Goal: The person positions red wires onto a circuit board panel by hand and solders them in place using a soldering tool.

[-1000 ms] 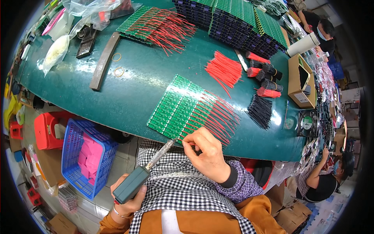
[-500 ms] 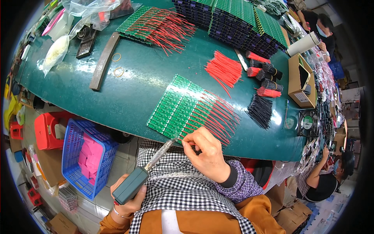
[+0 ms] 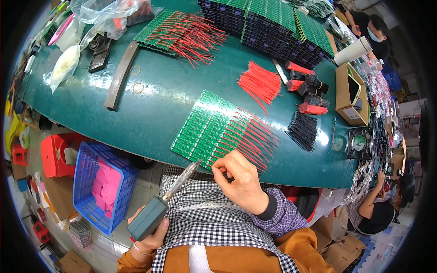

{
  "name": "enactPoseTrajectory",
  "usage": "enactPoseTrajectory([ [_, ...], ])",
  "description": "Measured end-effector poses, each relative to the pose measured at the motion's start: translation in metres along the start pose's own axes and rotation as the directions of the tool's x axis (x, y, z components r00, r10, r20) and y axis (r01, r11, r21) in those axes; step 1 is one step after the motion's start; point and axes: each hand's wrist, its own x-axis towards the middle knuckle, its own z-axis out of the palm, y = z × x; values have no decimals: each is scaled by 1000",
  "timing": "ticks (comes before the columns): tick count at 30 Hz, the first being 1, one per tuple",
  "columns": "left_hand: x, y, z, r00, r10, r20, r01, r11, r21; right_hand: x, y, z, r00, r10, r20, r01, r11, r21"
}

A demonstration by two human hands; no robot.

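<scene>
My left hand (image 3: pixel 152 232) grips the grey-green handle of a soldering iron (image 3: pixel 160 204), whose metal tip points up at the near edge of a green circuit board panel (image 3: pixel 205 129). That panel lies on the green table (image 3: pixel 150 109) with red wires (image 3: pixel 248 141) fanning out to its right. My right hand (image 3: pixel 241 179) pinches a thin wire end at the panel's near edge, close to the iron's tip.
Loose red wires (image 3: pixel 259 82), bundles of red and black wires (image 3: pixel 309 93) and a black wire pile (image 3: pixel 302 129) lie to the right. Stacked panels (image 3: pixel 273 22) fill the far edge. A blue basket (image 3: pixel 102 186) stands low left. Another person (image 3: pixel 378 211) sits at right.
</scene>
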Motion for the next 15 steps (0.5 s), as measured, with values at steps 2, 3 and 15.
enactPoseTrajectory([
  [2,-1,-3,-1,1000,-9,20,8,1000,16,0,0,0,1000,2,-1,-2,1000,0],
  [3,1,-1,-1,1000,-10,22,10,1000,16,0,1,0,1000,3,0,-3,1000,-1],
  [15,6,-1,0,998,-66,6,66,998,-2,1,-1,-2,1000,11,15,-10,1000,-5],
])
